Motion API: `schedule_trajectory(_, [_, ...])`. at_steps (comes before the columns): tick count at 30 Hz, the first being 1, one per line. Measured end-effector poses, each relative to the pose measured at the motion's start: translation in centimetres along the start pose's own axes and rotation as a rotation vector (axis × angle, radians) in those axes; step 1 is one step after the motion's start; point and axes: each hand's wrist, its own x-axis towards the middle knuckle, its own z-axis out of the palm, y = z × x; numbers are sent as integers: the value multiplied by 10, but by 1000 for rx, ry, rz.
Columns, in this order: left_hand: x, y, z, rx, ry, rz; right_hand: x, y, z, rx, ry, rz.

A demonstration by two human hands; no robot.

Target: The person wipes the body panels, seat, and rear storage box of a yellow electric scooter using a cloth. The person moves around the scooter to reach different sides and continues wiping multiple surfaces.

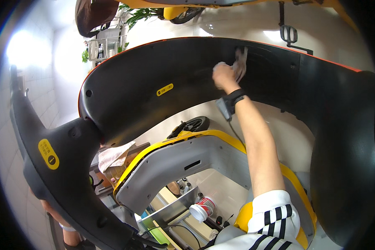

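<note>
A large curved black plastic panel [128, 90] with a red edge and a small yellow sticker arches across the view. My right hand [224, 76] is closed at its inner face, around what looks like a whitish cloth [219, 64], partly hidden by the fingers. Beside the fist, a blurred greyish shape shows on the glossy panel; whether it is cloth or reflection is unclear. A black strap [237, 96] with a grey cabled device [224, 108] circles this wrist. My left hand is not in view. A black part [65, 156] with a larger yellow sticker joins the panel at left.
Below stands a yellow-and-grey curved body shell [172, 168]. Through its opening show a white tub with a red label [203, 208], trays and small bottles. Wheels, a pedal [288, 33] and plants are beyond. A banded bare forearm [54, 215], owner unclear, shows lower left.
</note>
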Motion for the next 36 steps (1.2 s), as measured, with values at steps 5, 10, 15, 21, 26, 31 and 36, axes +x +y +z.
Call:
schedule_trajectory(5, [0,-1,1,17,8,12,6,37,-26,-55,434,-321])
schedule_trajectory(10, [6,-5,4,36,16,33,-58,163,-69,-586,438,-545])
schedule_trajectory(15, [9,-9,8,65,24,43,-110,181,-110,-407,605,-326])
schedule_trajectory(21, [14,-7,7,97,23,70,-53,170,-176,-573,974,12])
schedule_trajectory(26, [17,-3,15,122,21,90,-10,145,-127,-478,881,-116])
schedule_trajectory(31, [18,-2,25,138,24,103,-42,143,-58,-801,272,-511])
schedule_trajectory(36, [20,-6,17,156,31,122,-113,200,-112,-766,355,-394])
